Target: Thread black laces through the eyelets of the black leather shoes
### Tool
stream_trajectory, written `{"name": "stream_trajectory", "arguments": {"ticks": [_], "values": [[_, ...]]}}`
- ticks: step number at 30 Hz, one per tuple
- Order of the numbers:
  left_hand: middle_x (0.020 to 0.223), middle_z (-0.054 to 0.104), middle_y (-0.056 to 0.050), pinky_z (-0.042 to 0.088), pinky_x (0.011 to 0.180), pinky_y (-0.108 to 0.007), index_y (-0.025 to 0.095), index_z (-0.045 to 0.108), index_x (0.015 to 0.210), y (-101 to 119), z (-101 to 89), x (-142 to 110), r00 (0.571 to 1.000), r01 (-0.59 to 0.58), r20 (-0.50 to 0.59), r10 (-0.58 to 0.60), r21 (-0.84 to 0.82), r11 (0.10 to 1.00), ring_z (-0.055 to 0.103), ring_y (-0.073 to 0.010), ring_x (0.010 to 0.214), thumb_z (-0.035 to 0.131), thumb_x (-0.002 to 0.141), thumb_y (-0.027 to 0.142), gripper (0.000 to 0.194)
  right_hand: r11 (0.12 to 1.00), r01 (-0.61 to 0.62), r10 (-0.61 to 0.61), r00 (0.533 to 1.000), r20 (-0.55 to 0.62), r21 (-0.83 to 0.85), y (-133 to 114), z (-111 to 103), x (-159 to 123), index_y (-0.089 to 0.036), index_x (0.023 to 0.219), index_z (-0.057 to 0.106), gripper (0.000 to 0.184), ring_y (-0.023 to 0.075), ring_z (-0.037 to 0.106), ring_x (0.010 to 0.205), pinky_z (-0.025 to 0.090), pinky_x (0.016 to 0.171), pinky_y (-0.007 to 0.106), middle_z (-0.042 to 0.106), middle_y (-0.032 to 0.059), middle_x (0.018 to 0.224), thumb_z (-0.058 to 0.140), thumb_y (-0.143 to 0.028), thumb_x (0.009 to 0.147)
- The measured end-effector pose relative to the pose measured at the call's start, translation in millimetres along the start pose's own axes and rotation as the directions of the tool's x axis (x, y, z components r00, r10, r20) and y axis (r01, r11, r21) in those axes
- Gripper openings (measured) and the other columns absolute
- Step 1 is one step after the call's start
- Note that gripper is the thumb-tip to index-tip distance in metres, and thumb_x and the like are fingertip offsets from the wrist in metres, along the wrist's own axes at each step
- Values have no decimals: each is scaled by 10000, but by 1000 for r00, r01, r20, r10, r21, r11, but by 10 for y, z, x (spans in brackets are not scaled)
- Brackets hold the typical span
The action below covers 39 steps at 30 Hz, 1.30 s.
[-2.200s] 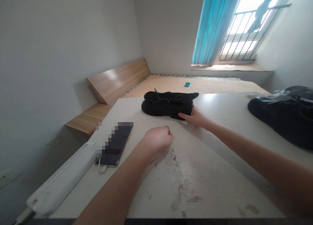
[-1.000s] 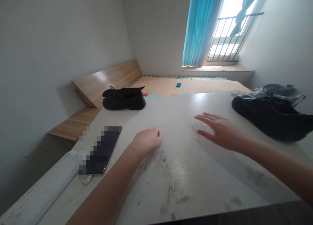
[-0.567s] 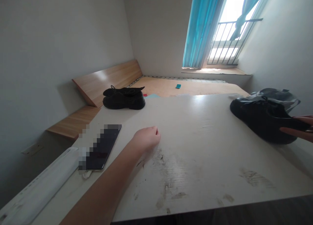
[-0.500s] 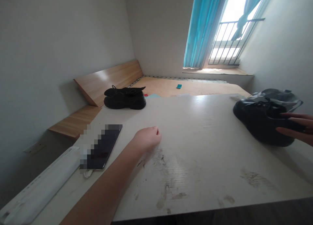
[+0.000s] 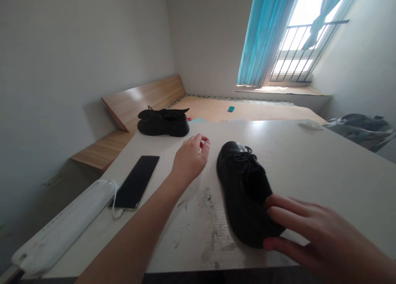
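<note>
The right hand (image 5: pixel 321 234) sits at lower right, its fingers (image 5: pixel 287 216) against the heel end of a black lace-up leather shoe (image 5: pixel 241 193) lying on the white desk (image 5: pixel 309 168). The left hand (image 5: pixel 190 160), half curled and empty, is just beside the shoe's toe. A black smartphone (image 5: pixel 134 181) lies to its lower left; a pair of black shoes (image 5: pixel 163 125) stands farther up, left of center.

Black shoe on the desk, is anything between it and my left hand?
Nothing visible stands in the way. Your left hand is apart from the black shoe, with only the desk surface between them.
</note>
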<state>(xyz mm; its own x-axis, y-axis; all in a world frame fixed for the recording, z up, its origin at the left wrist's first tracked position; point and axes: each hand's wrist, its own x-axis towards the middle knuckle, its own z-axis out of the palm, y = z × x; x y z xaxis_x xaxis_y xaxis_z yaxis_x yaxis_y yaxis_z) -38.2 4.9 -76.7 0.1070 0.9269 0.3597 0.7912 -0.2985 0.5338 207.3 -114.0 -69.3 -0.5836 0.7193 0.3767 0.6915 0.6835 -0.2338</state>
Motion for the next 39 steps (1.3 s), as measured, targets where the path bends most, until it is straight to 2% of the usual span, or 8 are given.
{"name": "stream_trajectory", "arguments": {"ticks": [3, 8, 13, 19, 25, 29, 33, 39], "values": [[1032, 669, -79, 444, 885, -339, 187, 628, 1017, -11, 18, 2, 998, -25, -62, 16, -144, 989, 606, -223, 997, 378, 956, 318, 288, 993, 114, -115, 989, 90, 17, -195, 135, 184, -223, 764, 554, 206, 157, 617, 653, 421, 516, 274, 630, 15, 768, 583, -359, 915], [919, 674, -50, 434, 825, -312, 193, 637, 905, -6, 45, 11, 1000, -18, -11, 16, -262, 965, 613, -199, 911, 351, 956, 314, 315, 992, 63, -75, 991, 110, 109, -266, 154, 372, -217, 844, 549, 270, 178, 622, 698, 386, 556, 288, 644, 12, 811, 579, -480, 902], [701, 597, -5, 387, 697, -312, 200, 559, 691, 53, -1, 0, 999, 17, 38, -5, -305, 952, 558, -177, 722, 320, 960, 397, 410, 940, -168, 189, 981, -42, 298, -62, 61, 740, -220, 928, 579, 402, 123, 565, 581, 366, 566, 273, 644, -6, 767, 358, -553, 979], [719, 542, 3, 400, 734, -306, 196, 508, 635, 80, -52, -11, 985, -115, 89, 148, -303, 946, 532, -171, 762, 408, 856, 263, 252, 733, -291, 390, 920, -29, 615, 376, 512, 1248, -208, 792, 559, 338, 144, 502, 611, 377, 589, 287, 525, -6, 658, 427, -481, 942], [784, 582, 7, 439, 764, -308, 202, 521, 712, 102, -41, -41, 984, -113, 106, 141, -236, 965, 540, -185, 822, 563, 720, 228, 50, 674, -289, 383, 924, 13, 680, 442, 729, 1132, -218, 936, 550, 282, 140, 496, 678, 415, 622, 280, 542, -8, 774, 461, -485, 922], [787, 587, 2, 444, 796, -321, 199, 534, 724, 101, -21, -46, 986, -111, 96, 138, -247, 963, 548, -186, 827, 552, 729, 225, 31, 649, -279, 327, 942, 72, 707, 441, 670, 1086, -207, 769, 504, 343, 129, 443, 651, 376, 594, 268, 471, -25, 696, 517, -529, 888], [769, 570, 7, 436, 803, -320, 196, 538, 710, 104, -19, -43, 983, -129, 90, 161, -283, 950, 544, -179, 817, 538, 724, 208, 18, 423, -318, 300, 933, 200, 849, 407, 562, 1108, -189, 658, 488, 395, 110, 400, 620, 352, 587, 259, 419, -37, 635, 591, -520, 845], [748, 547, 10, 414, 786, -324, 196, 516, 650, 121, -35, -40, 984, -131, 86, 157, -256, 958, 529, -180, 807, 539, 718, 214, 74, -181, -187, 453, 856, 250, 966, 515, 259, 1140, -201, 664, 553, 249, 141, 567, 829, 474, 731, 261, 581, 1, 819, 685, -367, 796]]}}
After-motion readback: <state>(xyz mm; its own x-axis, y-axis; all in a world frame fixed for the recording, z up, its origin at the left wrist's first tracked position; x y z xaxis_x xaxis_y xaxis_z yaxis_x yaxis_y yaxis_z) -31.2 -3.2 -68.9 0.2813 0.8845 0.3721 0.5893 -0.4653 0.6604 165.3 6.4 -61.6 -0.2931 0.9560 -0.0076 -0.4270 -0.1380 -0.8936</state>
